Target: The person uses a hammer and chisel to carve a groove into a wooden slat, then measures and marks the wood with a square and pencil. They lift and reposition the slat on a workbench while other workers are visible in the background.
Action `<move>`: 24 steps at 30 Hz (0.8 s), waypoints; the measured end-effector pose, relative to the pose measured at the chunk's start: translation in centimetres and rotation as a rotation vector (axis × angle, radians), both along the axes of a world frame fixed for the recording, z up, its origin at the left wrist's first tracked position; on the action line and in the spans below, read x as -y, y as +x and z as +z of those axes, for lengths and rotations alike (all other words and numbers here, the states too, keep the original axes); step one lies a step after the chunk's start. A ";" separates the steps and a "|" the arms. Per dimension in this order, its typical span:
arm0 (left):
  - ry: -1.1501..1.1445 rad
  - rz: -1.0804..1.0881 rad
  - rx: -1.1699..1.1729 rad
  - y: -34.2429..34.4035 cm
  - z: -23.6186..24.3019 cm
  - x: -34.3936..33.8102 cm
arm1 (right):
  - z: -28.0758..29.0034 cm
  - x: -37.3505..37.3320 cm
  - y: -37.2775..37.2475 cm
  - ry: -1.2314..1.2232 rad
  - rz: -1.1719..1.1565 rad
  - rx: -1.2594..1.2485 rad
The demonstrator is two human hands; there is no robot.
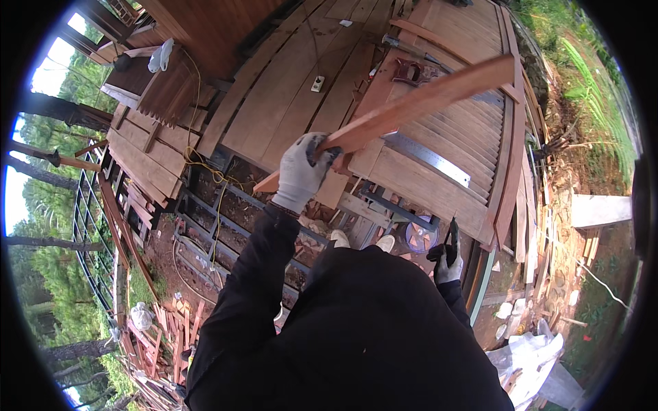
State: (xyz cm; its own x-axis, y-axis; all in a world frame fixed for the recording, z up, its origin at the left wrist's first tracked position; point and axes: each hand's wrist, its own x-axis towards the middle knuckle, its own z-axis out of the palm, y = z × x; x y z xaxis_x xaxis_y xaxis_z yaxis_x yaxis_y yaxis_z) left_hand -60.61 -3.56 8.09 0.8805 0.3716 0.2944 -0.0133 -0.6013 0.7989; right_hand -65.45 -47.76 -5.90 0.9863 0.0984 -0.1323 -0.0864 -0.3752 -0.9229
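Note:
My left hand point(302, 171), in a grey glove with dark fingertips, is closed round a long reddish wooden board point(411, 103). The board slants up to the right, held above the deck, and its short lower end sticks out left of my wrist. Lower on the right, my right hand point(449, 264) is held near the deck's front edge in a matching glove. Its dark fingers look bent, and a thin dark tip points up from them; I cannot make out what it is. A metal square point(428, 159) lies on the slatted panel point(445, 137), beneath the raised board.
Open metal joists point(236, 233) run left of my feet over littered ground. A yellow cord point(218, 177) crosses them. A power socket point(317, 83) sits on the deck boards. A round bucket point(421, 235) stands ahead of my shoes. Scrap wood point(175, 335) is piled at lower left.

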 end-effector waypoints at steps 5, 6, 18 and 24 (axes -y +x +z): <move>-0.530 0.450 0.286 -13.9 2.4 -10.2 | 6.0 -8.3 6.8 -0.100 0.243 0.312; -0.470 0.530 0.302 -16.6 1.5 -11.2 | 6.7 -9.9 7.9 -0.141 0.255 0.346; -0.883 0.634 0.540 -21.9 -1.4 -9.8 | 4.6 -21.5 18.4 -0.330 0.104 0.423; -0.896 0.450 0.433 -11.3 -0.1 -12.6 | 1.9 -25.1 22.2 -0.580 0.000 0.316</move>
State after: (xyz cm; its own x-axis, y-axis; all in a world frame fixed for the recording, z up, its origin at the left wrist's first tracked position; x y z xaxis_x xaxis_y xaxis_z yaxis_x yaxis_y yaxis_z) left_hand -71.88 9.04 8.04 0.4972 0.8676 0.0087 -0.3238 0.1762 0.9296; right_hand -43.26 -22.68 -4.03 0.9863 0.0987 0.1318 0.1558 -0.8190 -0.5523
